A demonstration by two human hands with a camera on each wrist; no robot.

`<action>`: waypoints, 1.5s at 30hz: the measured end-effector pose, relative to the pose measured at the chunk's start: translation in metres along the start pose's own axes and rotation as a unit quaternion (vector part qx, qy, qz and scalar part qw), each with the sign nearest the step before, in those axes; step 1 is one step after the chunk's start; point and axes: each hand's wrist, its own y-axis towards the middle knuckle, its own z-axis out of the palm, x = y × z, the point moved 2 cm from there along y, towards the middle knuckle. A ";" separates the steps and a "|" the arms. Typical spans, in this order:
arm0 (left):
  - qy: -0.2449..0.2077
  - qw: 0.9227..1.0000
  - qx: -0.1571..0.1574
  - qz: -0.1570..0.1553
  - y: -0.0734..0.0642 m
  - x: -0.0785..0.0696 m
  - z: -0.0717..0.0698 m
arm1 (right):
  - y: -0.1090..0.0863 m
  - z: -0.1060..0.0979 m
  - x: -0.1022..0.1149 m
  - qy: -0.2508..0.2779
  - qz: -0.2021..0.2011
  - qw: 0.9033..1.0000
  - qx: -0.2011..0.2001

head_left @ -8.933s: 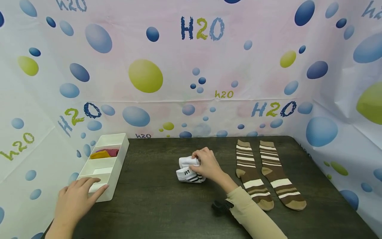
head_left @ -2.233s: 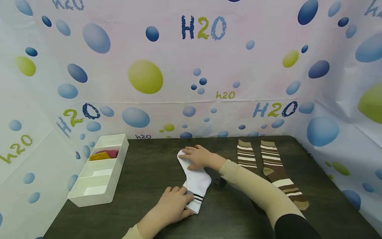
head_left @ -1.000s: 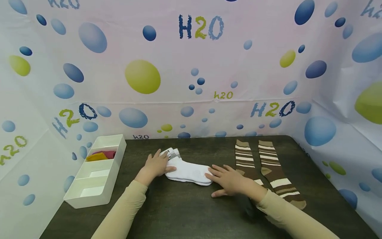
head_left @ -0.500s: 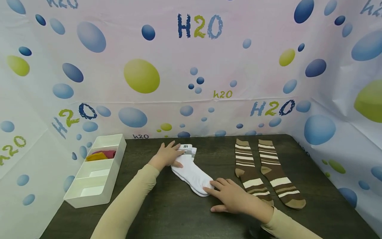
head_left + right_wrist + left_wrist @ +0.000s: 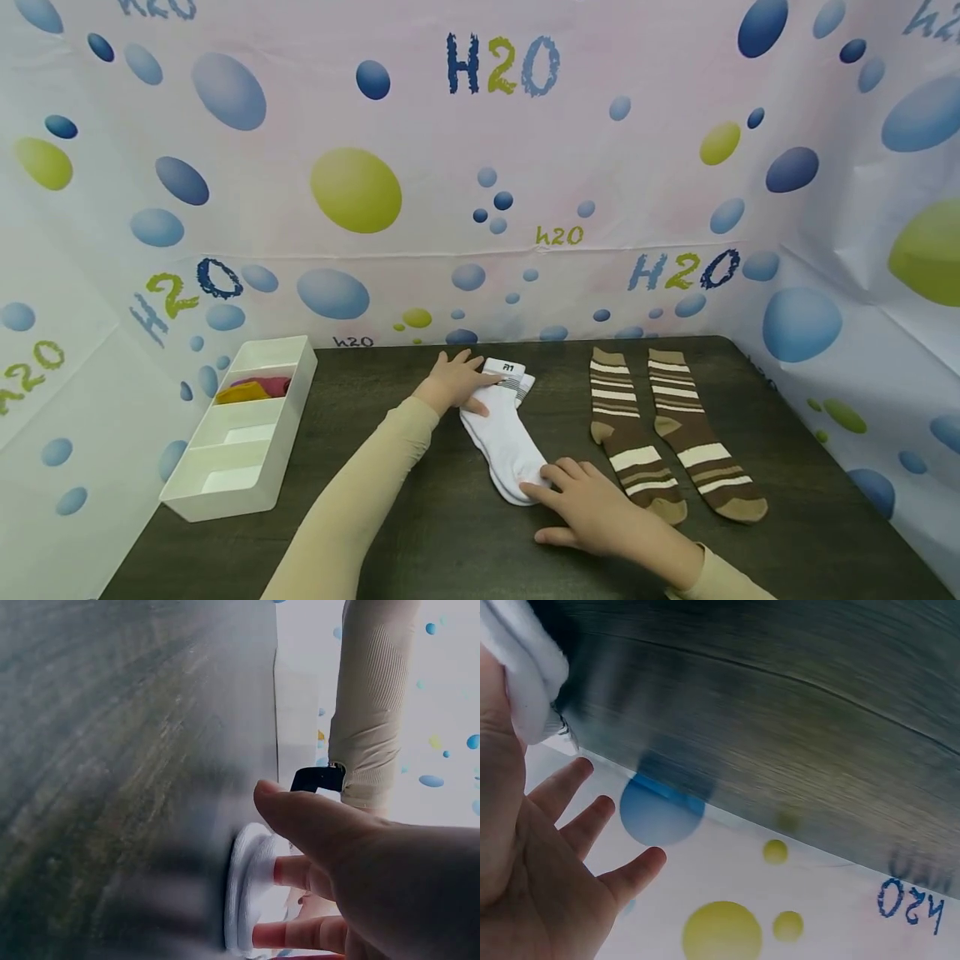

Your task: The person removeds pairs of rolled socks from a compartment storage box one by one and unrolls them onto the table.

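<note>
A pair of white ankle socks (image 5: pixel 504 437), one over the other, lies flat at the middle of the table, striped cuffs at the back and toes towards the front right. My left hand (image 5: pixel 452 385) touches the socks near the cuffs from the left, fingers spread. At the toe end, my right hand (image 5: pixel 588 508) rests its fingertips on the fabric, thumb apart on the table side. In the left wrist view, the socks' edge (image 5: pixel 529 667) lies beside the left hand (image 5: pixel 544 862). The right wrist view has straight fingers against the layered socks (image 5: pixel 251 889).
Two brown striped socks (image 5: pixel 633 450) (image 5: pixel 705 442) lie side by side at the right. At the left stands a white divided box (image 5: pixel 288 450); one compartment holds a mustard and a dark pink folded item (image 5: pixel 247 390). A printed sheet (image 5: pixel 480 150) hangs behind the dark table (image 5: pixel 420 533).
The white socks went from a folded bundle to lying flat. Lately both hands have turned them from crosswise to cuffs at the back, and they have shifted right.
</note>
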 end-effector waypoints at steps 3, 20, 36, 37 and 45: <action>0.020 1.000 0.005 0.000 0.006 -0.010 -0.006 | -0.006 0.002 -0.002 -0.002 0.007 1.000 -0.016; 0.061 0.998 0.010 0.004 0.023 -0.057 -0.037 | -0.035 0.001 -0.018 0.028 0.058 0.998 -0.022; 0.036 0.999 0.019 0.021 0.039 -0.078 -0.046 | -0.050 0.002 -0.035 0.060 0.070 0.996 -0.014; 0.025 0.999 0.017 0.026 0.040 -0.079 -0.047 | -0.051 0.002 -0.037 0.063 0.070 0.996 -0.013; -0.067 0.995 0.006 0.073 0.048 -0.078 -0.044 | -0.045 0.004 -0.045 0.055 0.067 0.992 -0.092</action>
